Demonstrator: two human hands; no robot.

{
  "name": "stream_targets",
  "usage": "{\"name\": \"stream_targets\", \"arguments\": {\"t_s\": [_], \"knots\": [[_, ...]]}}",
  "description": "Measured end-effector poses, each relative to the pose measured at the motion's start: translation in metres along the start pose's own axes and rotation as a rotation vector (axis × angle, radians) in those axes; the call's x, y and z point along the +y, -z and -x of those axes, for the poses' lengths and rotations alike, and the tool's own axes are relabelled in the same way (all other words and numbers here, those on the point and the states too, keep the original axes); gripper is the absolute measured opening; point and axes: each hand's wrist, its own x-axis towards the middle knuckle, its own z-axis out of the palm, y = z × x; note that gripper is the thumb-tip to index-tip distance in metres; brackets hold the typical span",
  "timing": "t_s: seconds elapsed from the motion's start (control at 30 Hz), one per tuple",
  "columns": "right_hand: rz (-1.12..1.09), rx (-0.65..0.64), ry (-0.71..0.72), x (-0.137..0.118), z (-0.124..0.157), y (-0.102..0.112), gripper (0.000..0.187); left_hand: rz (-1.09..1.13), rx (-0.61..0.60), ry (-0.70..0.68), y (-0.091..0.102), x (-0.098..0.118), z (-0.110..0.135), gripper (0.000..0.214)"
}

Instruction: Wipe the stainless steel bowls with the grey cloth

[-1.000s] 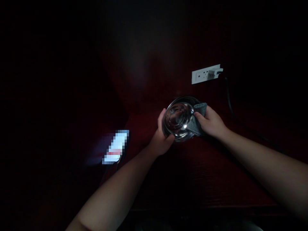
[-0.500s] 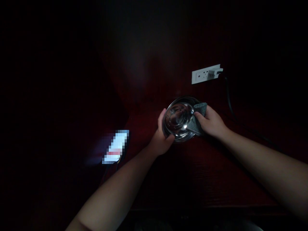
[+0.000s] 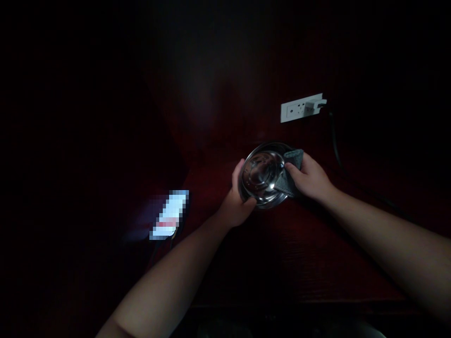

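Observation:
A shiny metal bowl [image 3: 260, 174] is held over a dark red surface, its inside facing me. My left hand [image 3: 238, 202] grips the bowl's left side, thumb over the near rim and fingers along the outside. In my right hand [image 3: 310, 176] a grey-green cloth [image 3: 287, 183] is pinched against the bowl's right rim, with a folded corner sticking up above the thumb. The right fingers behind the cloth and rim are hidden.
A white wall socket [image 3: 301, 108] with a plug and dark cable [image 3: 334, 141] sits beyond the bowl on the right. To the left lies a lit, blurred-out screen [image 3: 171, 213]. The dark red surface [image 3: 299, 263] ends at a front edge near me. Most surroundings are too dark to make out.
Almost nothing differs. The bowl has shifted very slightly in my hands; both hands and the cloth stay in nearly the same place.

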Motion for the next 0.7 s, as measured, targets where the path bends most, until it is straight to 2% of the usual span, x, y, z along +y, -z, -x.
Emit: {"name": "stream_targets", "arguments": {"t_s": [0.23,0.33,0.5,0.7], "knots": [[0.005,-0.009,-0.004,-0.002,0.0,0.001,0.026,-0.029,-0.007,0.002,0.0,0.0,0.002,0.097],[-0.019,-0.004,-0.025,-0.003,0.001,0.0,0.025,-0.028,0.053,-0.006,-0.002,0.003,0.003,0.1],[-0.056,0.055,-0.115,-0.003,0.0,-0.001,0.021,0.029,0.182,0.06,-0.007,0.01,0.001,0.107],[-0.098,-0.007,-0.124,0.001,0.002,-0.005,0.022,-0.013,0.106,0.01,-0.008,0.011,0.0,0.098]]}}
